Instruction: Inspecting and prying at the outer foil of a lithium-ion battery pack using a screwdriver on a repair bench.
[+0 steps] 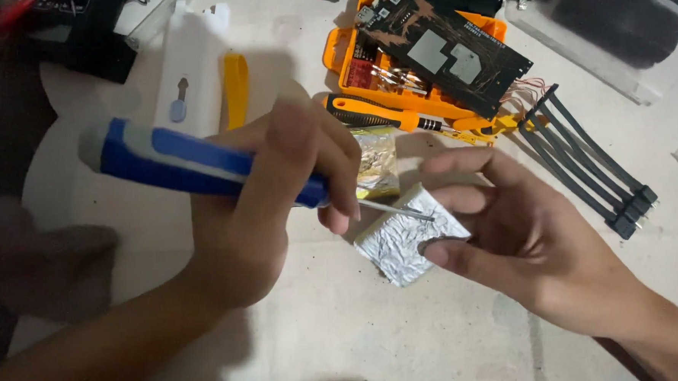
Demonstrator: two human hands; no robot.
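Between the two hands, low on the pale work surface (393,338), lies a small flat block wrapped in crinkled silver foil (401,243).

Its right edge is pinched by the right hand (528,229), thumb below and fingers spread above, while the left hand (277,203) is clenched around a blue-and-white-handled screwdriver (195,164) whose thin metal shaft reaches across the block's top face. To work it well, I judge the tip should slide flat under a foil edge with light pressure, the right hand keeping the block from skating. Just behind sits a crumpled clear bag with gold-coloured contents (376,162), then an orange-and-black precision driver (380,116), an orange bit tray (405,75) under a dark circuit board (444,50), and black flat cables (584,163) well to the right.
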